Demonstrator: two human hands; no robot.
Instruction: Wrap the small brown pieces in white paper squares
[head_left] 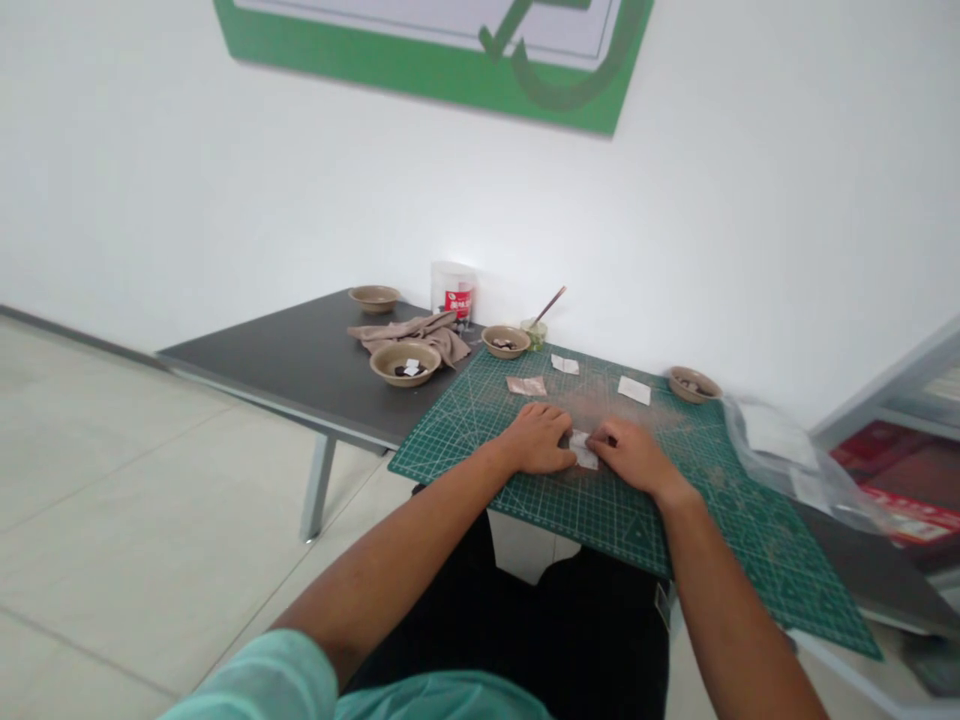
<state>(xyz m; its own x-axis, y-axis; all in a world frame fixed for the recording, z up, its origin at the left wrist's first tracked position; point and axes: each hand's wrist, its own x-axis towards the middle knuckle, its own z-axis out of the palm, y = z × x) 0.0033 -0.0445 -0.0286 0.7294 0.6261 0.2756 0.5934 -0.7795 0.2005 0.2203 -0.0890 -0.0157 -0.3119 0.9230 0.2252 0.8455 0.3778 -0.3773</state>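
A white wall is rising behind the dark tabletop (300, 365), and a green cutting mat (720, 500) is lying across its near edge. I am leaning over the mat with both hands low on it. My left hand (536, 438) and right hand (634, 455) are meeting over a small white piece (583, 450), which is lying flat on the mat between them. Each grip is closing down on one end of it, fingertips together on the piece. Beyond my hands, a tan scrap (526, 385) and two white scraps (634, 390) are resting on the mat. Brown bowls (406, 362) and a crumpled cloth (409, 333) are sitting to the left.
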